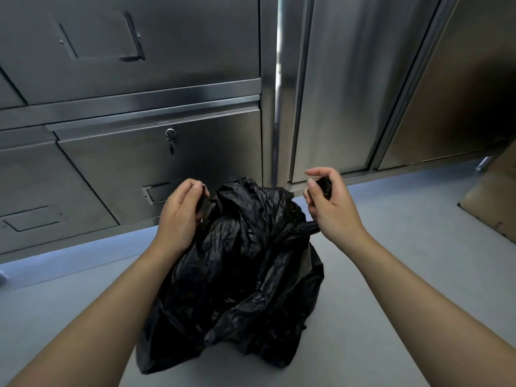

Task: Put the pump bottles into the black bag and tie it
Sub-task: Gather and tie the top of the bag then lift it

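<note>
A crumpled black bag stands on the grey floor in the middle of the head view, bulging and gathered at its top. My left hand grips one bunched end of the bag's top at the left. My right hand pinches the other twisted end at the right, a strand of plastic running from the bag to it. The two hands are held apart above the bag. No pump bottle shows; whatever the bag holds is hidden by the black plastic.
Stainless steel cabinets with a keyed lock stand right behind the bag. A steel door panel is at the back right. A brown cardboard sheet leans at the right edge. Grey floor surrounds the bag.
</note>
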A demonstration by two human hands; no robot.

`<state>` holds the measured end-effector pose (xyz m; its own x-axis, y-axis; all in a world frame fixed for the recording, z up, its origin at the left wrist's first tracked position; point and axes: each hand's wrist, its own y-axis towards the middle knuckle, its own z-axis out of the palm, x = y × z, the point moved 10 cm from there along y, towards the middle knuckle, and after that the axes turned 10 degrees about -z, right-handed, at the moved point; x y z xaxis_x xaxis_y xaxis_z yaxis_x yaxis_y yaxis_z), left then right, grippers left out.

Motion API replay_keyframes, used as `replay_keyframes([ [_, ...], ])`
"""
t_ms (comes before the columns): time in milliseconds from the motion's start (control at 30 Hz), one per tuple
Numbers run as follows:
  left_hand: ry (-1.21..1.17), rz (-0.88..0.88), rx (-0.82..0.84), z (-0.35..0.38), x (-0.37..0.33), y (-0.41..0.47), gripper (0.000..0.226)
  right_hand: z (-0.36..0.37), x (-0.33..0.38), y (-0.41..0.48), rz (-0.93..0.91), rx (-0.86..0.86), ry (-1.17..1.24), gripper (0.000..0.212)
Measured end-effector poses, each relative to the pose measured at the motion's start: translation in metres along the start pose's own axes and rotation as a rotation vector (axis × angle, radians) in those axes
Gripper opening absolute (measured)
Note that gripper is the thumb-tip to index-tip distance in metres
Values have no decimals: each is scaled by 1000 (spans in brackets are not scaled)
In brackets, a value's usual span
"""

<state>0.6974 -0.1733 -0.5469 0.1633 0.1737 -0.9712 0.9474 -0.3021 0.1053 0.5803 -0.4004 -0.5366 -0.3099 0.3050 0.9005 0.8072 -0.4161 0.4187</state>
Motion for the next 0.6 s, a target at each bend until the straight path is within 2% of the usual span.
replay_keyframes([
  [167, 60, -44, 65, -7, 38, -14, 26, -7, -57, -37, 116, -37, -24, 15],
  [300, 101, -78, 6, -20, 74, -18, 26, -22, -91, -52, 137, -101, -27, 20],
  [467, 37, -63, 30, -26, 67, -17, 25, -15, -77, -39, 29, -116, -22, 17],
  [600, -5, -74, 134, -10, 43, -12, 20, 12, -54, -37, -3, 10, 71, 11],
])
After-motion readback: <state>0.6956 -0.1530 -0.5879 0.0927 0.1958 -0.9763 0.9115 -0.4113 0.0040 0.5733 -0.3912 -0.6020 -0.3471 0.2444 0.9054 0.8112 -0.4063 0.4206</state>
